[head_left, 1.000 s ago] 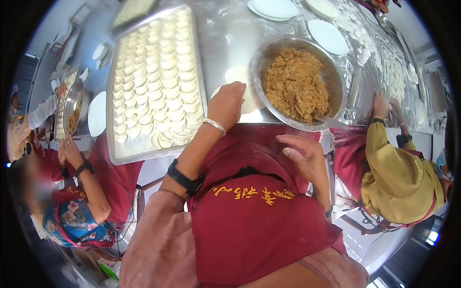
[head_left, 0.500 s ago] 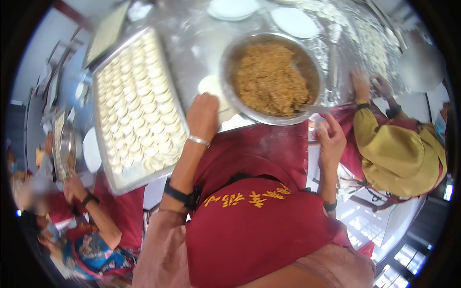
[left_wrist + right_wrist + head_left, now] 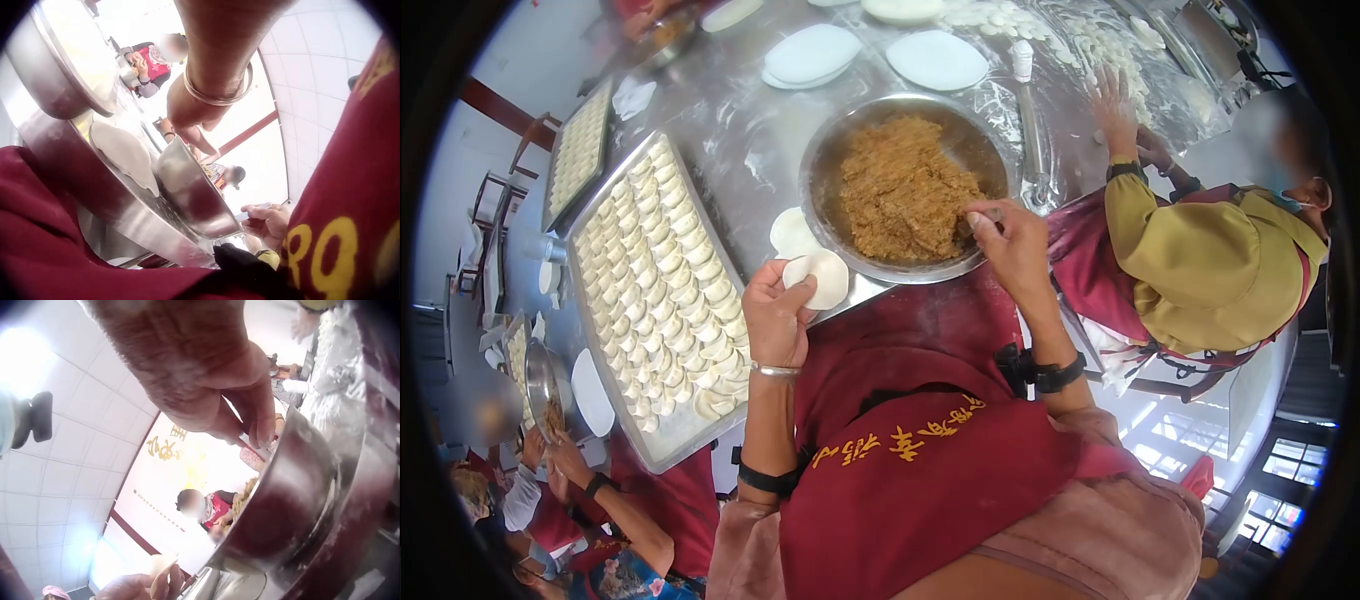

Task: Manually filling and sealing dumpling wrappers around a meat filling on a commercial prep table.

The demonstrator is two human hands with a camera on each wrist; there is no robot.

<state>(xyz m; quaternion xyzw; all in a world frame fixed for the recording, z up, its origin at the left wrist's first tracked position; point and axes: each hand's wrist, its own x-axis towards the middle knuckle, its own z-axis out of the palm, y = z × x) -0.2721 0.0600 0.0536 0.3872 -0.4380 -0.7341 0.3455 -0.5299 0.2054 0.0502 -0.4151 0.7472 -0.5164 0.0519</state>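
My left hand [image 3: 778, 305] pinches a round white dumpling wrapper [image 3: 820, 279] between thumb and fingers, just left of the metal bowl [image 3: 812, 165]. Another flat wrapper [image 3: 793, 232] lies on the table against the bowl's left side. Brown minced filling [image 3: 905, 190] is heaped in the bowl. At the bowl's near right rim, my right hand [image 3: 1018, 250] pinches a thin utensil handle [image 3: 242, 439], seen in the right wrist view; its lower end is hidden. That view also shows the held wrapper [image 3: 162, 579] edge-on at the bottom.
A metal tray [image 3: 658, 452] with rows of folded dumplings stands on the left, a second tray [image 3: 603, 155] beyond it. Pale plates [image 3: 812, 52] sit behind the bowl. To the right, a neighbour's hand [image 3: 1114, 115] rests near the floury tabletop; others work at the left.
My left hand has picked up a wrapper from the table beside the bowl and turned it up. The right hand has come from beside the apron to the utensil at the bowl's rim.
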